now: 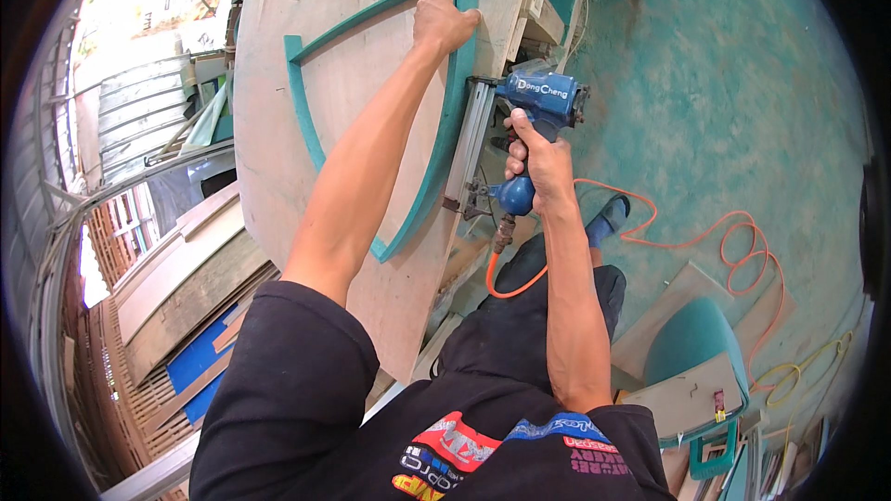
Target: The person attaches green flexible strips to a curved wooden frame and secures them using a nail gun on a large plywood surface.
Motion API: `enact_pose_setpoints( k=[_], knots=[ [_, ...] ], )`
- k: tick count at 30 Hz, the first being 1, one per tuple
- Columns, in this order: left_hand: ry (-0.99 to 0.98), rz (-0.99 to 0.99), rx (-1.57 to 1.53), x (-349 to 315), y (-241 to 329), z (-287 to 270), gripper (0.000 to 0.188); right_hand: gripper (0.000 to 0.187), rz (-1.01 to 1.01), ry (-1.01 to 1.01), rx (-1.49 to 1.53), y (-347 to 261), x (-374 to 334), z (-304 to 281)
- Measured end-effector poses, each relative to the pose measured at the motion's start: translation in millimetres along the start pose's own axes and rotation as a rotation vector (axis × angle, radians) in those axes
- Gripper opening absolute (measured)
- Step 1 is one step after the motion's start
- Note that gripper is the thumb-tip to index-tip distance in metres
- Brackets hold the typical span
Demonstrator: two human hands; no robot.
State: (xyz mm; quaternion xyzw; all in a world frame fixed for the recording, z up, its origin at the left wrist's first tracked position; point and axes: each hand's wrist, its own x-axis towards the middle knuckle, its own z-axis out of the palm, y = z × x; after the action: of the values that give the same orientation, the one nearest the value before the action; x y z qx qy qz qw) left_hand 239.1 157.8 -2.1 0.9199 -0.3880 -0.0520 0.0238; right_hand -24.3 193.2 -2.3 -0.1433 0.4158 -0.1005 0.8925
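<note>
My right hand (543, 162) is wrapped round the grip of a blue air nailer (548, 97). The nailer's long silver magazine (471, 134) runs beside a curved green-painted wooden frame (453, 116), its nose close to the frame's outer edge; whether they touch, I cannot tell. An orange air hose (497, 283) hangs from the fitting under the grip. At the far end of the frame, my left hand (445, 21) is closed over its corner, where several green strips meet. The frame lies on a pale plywood worktop (380, 121), partly hidden by my left forearm.
To the right, the orange hose loops over a green-stained floor (715, 83). A teal chair (691, 343) with a board on it stands at the lower right, near a yellow cord (794, 371). Plywood sheets (190, 288) lean at the left below a metal railing.
</note>
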Motion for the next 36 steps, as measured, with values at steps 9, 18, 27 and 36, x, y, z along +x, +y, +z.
enact_pose_setpoints(
  k=[9,18,27,36],
  knots=[
    [-0.019,-0.070,-0.068,-3,1,2,0.039,0.030,0.046,0.046,0.074,0,-5,9],
    [-0.020,-0.012,-0.100,-4,-6,7,0.039,0.030,0.125,0.059,0.139,-4,-8,17],
    [-0.050,-0.030,-0.127,-4,-1,5,0.036,0.028,0.105,0.134,0.112,-9,-15,27],
    [0.009,0.041,-0.079,-8,-1,3,0.040,0.028,0.106,0.136,0.084,-9,-13,25]
  ],
)
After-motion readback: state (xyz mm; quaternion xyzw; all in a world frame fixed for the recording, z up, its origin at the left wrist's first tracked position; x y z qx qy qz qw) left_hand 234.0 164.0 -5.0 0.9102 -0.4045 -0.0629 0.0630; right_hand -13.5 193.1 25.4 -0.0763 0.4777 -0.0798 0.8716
